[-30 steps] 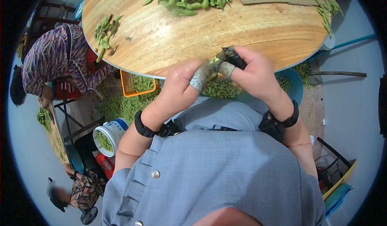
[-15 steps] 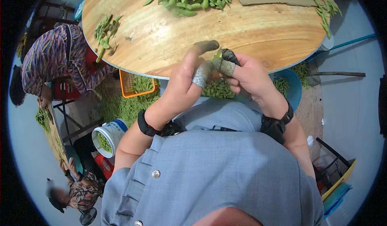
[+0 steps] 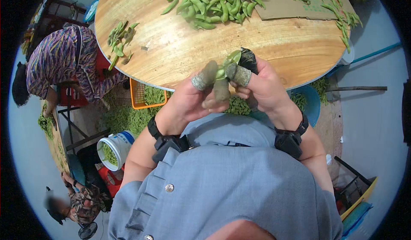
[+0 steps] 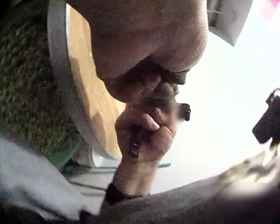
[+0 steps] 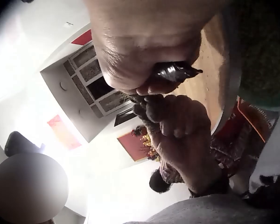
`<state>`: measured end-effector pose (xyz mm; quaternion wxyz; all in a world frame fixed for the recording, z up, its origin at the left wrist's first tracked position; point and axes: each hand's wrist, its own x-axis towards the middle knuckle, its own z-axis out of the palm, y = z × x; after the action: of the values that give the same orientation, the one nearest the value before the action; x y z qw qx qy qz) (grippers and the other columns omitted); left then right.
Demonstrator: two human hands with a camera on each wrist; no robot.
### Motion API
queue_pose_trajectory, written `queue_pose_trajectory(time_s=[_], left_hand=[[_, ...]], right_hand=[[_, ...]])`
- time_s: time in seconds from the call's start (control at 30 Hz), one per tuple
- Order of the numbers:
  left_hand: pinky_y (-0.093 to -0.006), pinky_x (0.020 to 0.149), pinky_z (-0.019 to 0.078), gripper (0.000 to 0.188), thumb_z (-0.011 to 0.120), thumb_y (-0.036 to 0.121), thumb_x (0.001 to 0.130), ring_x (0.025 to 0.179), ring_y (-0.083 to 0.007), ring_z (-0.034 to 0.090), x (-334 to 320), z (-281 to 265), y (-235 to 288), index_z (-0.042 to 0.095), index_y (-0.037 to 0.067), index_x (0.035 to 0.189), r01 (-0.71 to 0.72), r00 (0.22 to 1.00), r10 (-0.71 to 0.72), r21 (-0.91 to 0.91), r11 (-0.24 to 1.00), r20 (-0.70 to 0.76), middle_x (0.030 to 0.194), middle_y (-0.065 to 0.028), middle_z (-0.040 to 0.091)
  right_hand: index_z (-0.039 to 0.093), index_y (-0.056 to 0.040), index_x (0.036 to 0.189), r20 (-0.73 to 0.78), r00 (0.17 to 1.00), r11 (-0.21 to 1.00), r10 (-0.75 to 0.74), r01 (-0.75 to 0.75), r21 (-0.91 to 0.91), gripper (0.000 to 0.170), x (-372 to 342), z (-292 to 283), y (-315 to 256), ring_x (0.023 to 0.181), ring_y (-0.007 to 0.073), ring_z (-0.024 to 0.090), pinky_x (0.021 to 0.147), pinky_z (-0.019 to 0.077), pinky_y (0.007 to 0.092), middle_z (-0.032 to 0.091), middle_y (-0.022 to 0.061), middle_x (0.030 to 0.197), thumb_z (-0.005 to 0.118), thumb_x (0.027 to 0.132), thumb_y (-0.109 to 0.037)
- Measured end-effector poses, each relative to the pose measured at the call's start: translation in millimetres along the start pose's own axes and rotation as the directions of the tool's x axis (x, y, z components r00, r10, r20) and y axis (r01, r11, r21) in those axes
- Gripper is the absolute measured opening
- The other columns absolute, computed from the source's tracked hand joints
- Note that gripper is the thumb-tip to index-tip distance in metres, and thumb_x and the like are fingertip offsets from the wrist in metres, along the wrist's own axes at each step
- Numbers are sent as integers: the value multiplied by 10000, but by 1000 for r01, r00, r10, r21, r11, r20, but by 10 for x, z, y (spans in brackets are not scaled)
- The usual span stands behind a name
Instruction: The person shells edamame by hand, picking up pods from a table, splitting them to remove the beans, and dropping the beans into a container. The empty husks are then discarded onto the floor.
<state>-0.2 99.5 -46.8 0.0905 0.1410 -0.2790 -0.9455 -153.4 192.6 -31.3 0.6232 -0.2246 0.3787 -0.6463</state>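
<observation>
In the head view an opened green pod (image 3: 231, 58) is held between the two hands, over the near edge of the round wooden table (image 3: 180, 47). The left hand (image 3: 192, 95), with silver tape and dark covers on its fingers, pinches the pod's lower left part between thumb and finger. From the other side the right hand (image 3: 267, 83) grips the pod with a taped thumb and a finger wrapped in black. Both wrist views show the hands meeting, the left hand (image 5: 182, 135) and the right hand (image 4: 144, 133), with the pod hidden or too dark to tell.
A pile of green pods (image 3: 222, 2) lies at the table's far side beside cardboard (image 3: 282, 8); a smaller bunch (image 3: 117, 43) is at the left. Below stand an orange basket (image 3: 136, 95), a white bucket (image 3: 122, 143) and a blue basin (image 3: 314, 105). Two people sit at the left.
The left fingers, spread half a second ago, now pinch at the pod. The pod between the hands shows larger and split. The head view has shifted, showing more of the pile.
</observation>
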Motion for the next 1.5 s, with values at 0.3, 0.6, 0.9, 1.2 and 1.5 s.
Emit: queue_pose_trajectory(time_s=[0.3,0.6,0.9,1.2,1.5], left_hand=[[-272,622,453,184,524,183,930,705,-119,556,-51,-2,-20,603,29,992,-225,828,546,967,117,127,796,-54,595],[-271,619,444,213,505,204,948,699,-120,551,-53,12,-4,599,13,947,-12,903,423,981,194,-73,744,-6,593],[-252,627,444,263,471,210,971,710,-72,518,-47,197,-89,603,17,851,-123,967,233,603,788,-107,753,38,583],[-406,584,444,233,611,233,823,635,-376,561,-660,-106,271,592,1,808,160,955,256,987,-20,-149,709,-185,583],[-475,644,487,302,682,298,760,732,-387,617,-1253,-188,339,586,17,816,589,798,271,603,-538,-538,747,-189,627]], right_hand=[[572,-55,977,-66,988,990,139,-138,11,116,-9,-73,45,538,43,422,464,345,195,513,-13,703,573,908,-149],[581,19,910,13,851,293,-525,195,-936,161,-178,-237,100,692,150,610,627,505,343,631,16,766,633,833,-113],[531,-31,994,0,999,960,-32,31,-279,178,-247,2,62,515,34,492,437,384,180,551,-6,660,622,900,-152],[563,-23,789,228,971,294,73,198,-935,205,-304,-265,44,610,260,591,554,454,353,568,129,664,669,732,-189],[570,-20,847,215,869,-3,-446,239,-971,212,932,-64,-295,655,344,596,595,485,402,620,167,759,633,811,-219]])
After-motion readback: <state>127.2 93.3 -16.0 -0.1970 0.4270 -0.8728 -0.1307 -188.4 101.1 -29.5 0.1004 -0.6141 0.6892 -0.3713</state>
